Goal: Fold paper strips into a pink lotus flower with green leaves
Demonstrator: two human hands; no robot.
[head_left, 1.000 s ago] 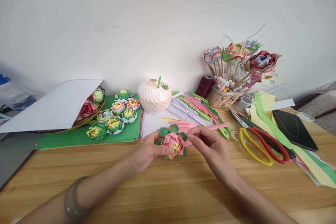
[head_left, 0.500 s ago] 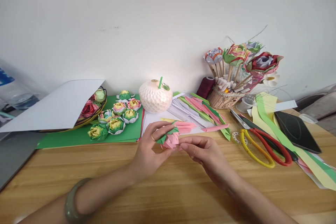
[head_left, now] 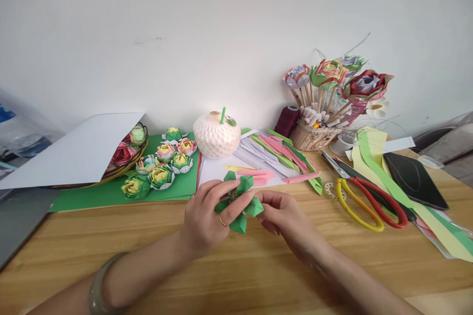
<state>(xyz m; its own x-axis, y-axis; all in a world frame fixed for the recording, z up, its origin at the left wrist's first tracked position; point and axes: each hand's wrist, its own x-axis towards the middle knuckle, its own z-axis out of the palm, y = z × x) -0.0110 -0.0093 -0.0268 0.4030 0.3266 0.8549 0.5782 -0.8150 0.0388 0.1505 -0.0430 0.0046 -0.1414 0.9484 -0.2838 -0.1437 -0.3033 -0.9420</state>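
Pink strips (head_left: 255,175) — behind held flower (head_left: 244,185)

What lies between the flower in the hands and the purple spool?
In the head view, paper strips in pink, white and green lie between the flower and the spool.
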